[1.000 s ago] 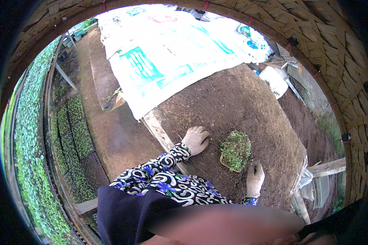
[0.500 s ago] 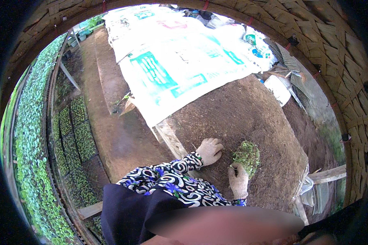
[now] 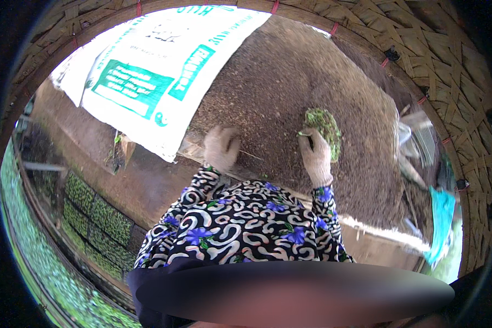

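My right hand [image 3: 317,156], in a pale knit glove, has its thumb and forefinger curled together in a pinch. A bit of green, seemingly a small seedling [image 3: 301,133], shows at its fingertips. Right beside those fingers, a clump of green seedlings [image 3: 329,130] lies on the brown soil [image 3: 268,98]. To the left, my gloved left hand [image 3: 221,148] is held low over the soil's near edge with its fingers curled inward. It is slightly blurred, and whatever its fingertips hold is hidden. A thin pale straw [image 3: 252,155] lies just right of it.
A white sack sheet with green print [image 3: 131,87] covers the soil at the far left. Wooden boards [image 3: 382,246] edge the bed. Trays of seedlings [image 3: 101,218] stand lower left. Turquoise cloth [image 3: 440,224] hangs at the right.
My view has turned, so the bed and sack appear shifted and rotated. My left hand is farther from the seedling clump, near the bed's edge. My right hand remains beside the clump.
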Tool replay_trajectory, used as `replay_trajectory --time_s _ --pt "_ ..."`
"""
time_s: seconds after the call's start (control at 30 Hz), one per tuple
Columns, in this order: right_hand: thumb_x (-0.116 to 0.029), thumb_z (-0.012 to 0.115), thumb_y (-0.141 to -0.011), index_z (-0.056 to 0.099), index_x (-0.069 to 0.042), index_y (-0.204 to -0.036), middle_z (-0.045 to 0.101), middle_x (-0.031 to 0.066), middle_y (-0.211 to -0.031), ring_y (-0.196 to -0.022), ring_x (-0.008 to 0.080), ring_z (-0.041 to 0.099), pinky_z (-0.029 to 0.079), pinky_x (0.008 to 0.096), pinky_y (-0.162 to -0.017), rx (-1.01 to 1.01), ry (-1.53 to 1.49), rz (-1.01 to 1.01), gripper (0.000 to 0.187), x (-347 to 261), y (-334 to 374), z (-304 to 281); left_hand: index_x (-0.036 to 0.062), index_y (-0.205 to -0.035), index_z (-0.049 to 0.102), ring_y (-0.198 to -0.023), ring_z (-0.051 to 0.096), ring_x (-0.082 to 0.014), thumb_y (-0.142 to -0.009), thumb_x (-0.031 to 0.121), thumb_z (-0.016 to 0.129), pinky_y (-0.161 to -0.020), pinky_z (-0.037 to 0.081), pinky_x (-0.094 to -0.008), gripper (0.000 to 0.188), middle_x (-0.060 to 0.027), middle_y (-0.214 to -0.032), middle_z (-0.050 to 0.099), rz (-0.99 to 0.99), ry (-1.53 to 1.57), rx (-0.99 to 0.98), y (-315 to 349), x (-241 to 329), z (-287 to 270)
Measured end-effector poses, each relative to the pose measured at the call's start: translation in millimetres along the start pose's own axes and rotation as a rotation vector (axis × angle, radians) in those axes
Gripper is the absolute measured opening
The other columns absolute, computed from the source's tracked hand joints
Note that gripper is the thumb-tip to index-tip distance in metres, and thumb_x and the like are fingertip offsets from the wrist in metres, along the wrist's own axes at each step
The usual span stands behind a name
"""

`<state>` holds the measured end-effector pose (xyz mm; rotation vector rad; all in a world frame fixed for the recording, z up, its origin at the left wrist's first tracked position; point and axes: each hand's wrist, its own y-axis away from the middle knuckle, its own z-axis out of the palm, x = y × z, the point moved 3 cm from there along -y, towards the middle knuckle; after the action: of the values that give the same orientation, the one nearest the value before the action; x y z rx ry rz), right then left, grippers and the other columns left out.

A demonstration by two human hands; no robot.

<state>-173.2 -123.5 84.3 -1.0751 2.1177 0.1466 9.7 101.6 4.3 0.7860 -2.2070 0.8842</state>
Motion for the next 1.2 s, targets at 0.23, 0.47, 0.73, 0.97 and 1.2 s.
replay_trajectory --time_s 0.23,0.47,0.73,0.97,1.2 --pt "-0.022 0.066 -0.1 0.066 -0.01 -0.132 0.076 0.0206 -0.111 -0.102 0.0409 0.073 0.058 0.0467 -0.085 -0.144 0.187 0.078 0.034 -8 9 45 0.0074 -0.127 0.068 -0.12 0.059 -0.0412 -0.089 0.024 0.068 -0.103 0.046 -0.0549 0.042 -0.0215 -0.124 0.064 0.03 -0.138 -0.09 -24 -15 -20" --pt "-0.033 0.067 -0.1 0.06 -0.006 -0.124 0.074 0.0276 -0.104 -0.095 0.0481 0.071 0.057 0.0563 -0.079 -0.142 0.386 0.131 0.037 -6 5 72 0.0111 -0.128 0.07 -0.118 0.061 -0.0408 -0.081 0.037 0.075 -0.102 0.049 -0.054 0.054 -0.0198 -0.121 0.067 0.399 -0.08 -0.281 -19 1 -1" --pt "-0.018 0.068 -0.099 0.067 -0.003 -0.107 0.072 0.0226 -0.092 -0.086 0.0444 0.07 0.054 0.0475 -0.076 -0.06 0.113 0.039 0.017 -8 -1 71 0.0151 -0.097 0.07 -0.106 0.06 -0.0306 -0.078 0.038 0.076 -0.086 0.048 -0.0491 0.031 -0.0094 -0.109 0.061 0.585 -0.174 -0.374 -5 -11 33" --pt "-0.018 0.068 -0.097 0.068 -0.003 -0.109 0.075 0.0241 -0.098 -0.092 0.0451 0.072 0.055 0.0479 -0.079 -0.312 0.091 -0.009 0.019 -43 10 87 0.0092 -0.108 0.069 -0.104 0.061 -0.0321 -0.088 0.032 0.07 -0.086 0.049 -0.0487 0.031 -0.0118 -0.107 0.063 0.319 -0.154 -0.285 -21 -31 9" --pt "-0.023 0.07 -0.095 0.071 -0.004 -0.111 0.075 0.0242 -0.104 -0.1 0.0459 0.072 0.057 0.052 -0.083 -0.435 0.342 -0.061 0.025 -58 16 104 0.0058 -0.117 0.07 -0.107 0.062 -0.0327 -0.092 0.03 0.068 -0.089 0.049 -0.0469 0.035 -0.0139 -0.11 0.064 0.232 -0.176 -0.189 -43 -45 -10"
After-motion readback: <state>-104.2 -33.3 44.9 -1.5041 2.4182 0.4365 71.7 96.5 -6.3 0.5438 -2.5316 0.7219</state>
